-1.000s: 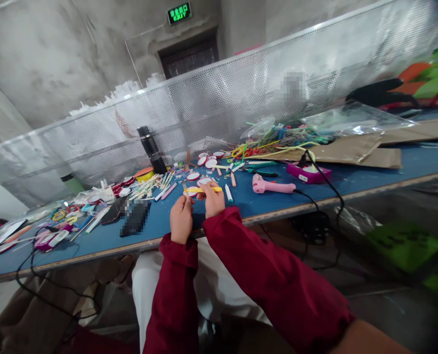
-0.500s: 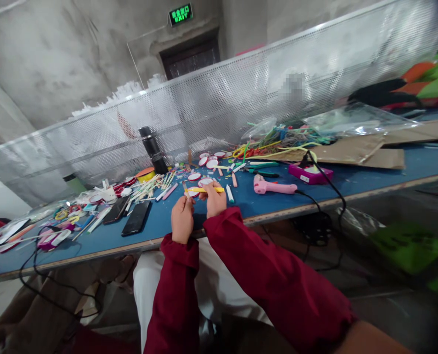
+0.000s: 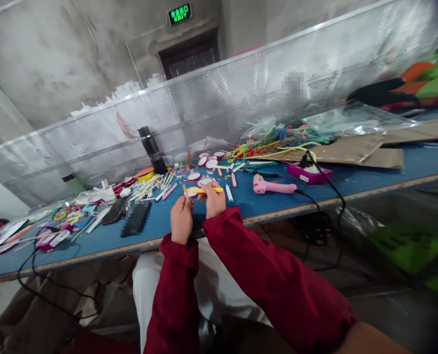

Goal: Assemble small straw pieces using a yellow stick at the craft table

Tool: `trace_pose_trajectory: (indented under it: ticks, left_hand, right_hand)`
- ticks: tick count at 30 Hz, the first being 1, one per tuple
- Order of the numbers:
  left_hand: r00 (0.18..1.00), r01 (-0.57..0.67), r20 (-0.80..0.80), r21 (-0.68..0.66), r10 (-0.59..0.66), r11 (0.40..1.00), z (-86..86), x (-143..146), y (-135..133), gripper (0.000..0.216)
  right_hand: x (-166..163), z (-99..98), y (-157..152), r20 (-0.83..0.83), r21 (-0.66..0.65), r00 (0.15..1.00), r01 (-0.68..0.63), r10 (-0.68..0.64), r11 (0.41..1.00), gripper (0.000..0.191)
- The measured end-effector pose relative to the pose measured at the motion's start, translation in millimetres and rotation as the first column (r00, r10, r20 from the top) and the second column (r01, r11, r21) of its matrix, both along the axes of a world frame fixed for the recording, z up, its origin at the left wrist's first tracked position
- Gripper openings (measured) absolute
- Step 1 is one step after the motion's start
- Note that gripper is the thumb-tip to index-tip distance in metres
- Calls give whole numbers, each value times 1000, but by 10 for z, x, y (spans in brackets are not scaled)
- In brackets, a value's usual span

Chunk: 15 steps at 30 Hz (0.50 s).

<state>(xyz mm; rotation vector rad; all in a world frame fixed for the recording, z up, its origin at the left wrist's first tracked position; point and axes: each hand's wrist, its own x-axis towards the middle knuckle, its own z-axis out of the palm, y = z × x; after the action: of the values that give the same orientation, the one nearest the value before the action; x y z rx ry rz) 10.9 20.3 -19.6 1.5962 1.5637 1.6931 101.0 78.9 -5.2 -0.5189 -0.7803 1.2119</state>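
Note:
My left hand [image 3: 182, 220] is closed in a pinch around a short pale stick with a brownish tip [image 3: 184, 187], which points upward. My right hand [image 3: 215, 202] grips a slim yellow stick [image 3: 195, 190]; its left end reaches the pale stick, and its other end juts out past my fingers. Whether the two sticks touch I cannot tell. Behind my hands lie round white discs with red rims [image 3: 194, 177]. To the right of my right hand there is a white marker-like stick with a green end [image 3: 229, 193].
A pink corded tool [image 3: 275, 186] lies right, near a purple box [image 3: 309, 174] and green-handled pliers [image 3: 265, 173]. A black bottle [image 3: 153, 150] stands against the mesh divider [image 3: 219, 105]. Left are a blurred black phone [image 3: 135, 219], many sticks and a second purple box [image 3: 51, 240].

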Motion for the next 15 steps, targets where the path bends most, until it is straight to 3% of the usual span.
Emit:
trace_pose_trajectory:
  ticks: [15]
  left_hand:
    - [996, -39, -78, -15, 38, 999, -33, -33, 21, 33]
  right_hand:
    - [-12, -18, 17, -26, 10, 1000, 6, -6, 1000, 29]
